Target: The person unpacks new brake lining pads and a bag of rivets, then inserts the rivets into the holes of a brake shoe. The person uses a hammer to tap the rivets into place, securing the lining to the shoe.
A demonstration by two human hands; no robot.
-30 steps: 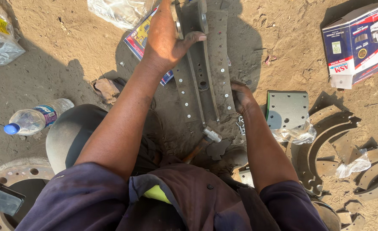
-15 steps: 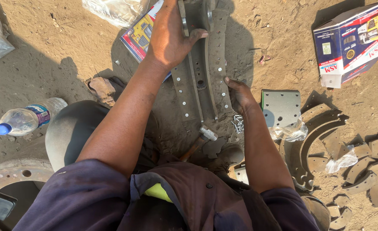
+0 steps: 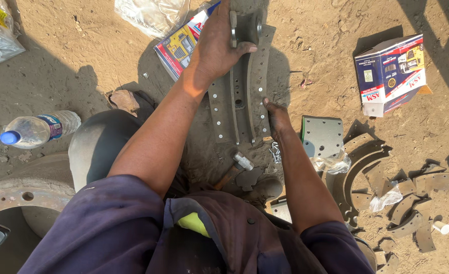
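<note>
A long curved grey metal brake shoe (image 3: 239, 96) with rows of rivet holes lies lengthwise on the dirt in front of me. My left hand (image 3: 217, 45) grips its far end, fingers wrapped over the web. My right hand (image 3: 276, 117) presses against its right edge lower down, fingers closed on the rim. A hammer (image 3: 233, 171) with a wooden handle lies on the ground just below the shoe, near my knees. A flat grey lining piece (image 3: 322, 136) lies right of my right hand.
A blue and white parts box (image 3: 391, 73) stands at the right; another box (image 3: 181, 43) lies under the shoe's far end. A plastic water bottle (image 3: 36, 129) lies left. A brake drum (image 3: 11, 195) sits at lower left. Worn shoes and lining scraps (image 3: 412, 198) are scattered at right.
My view has shifted slightly. My right hand has slid a little along the shoe's right edge; my left hand keeps its grip on the far end.
</note>
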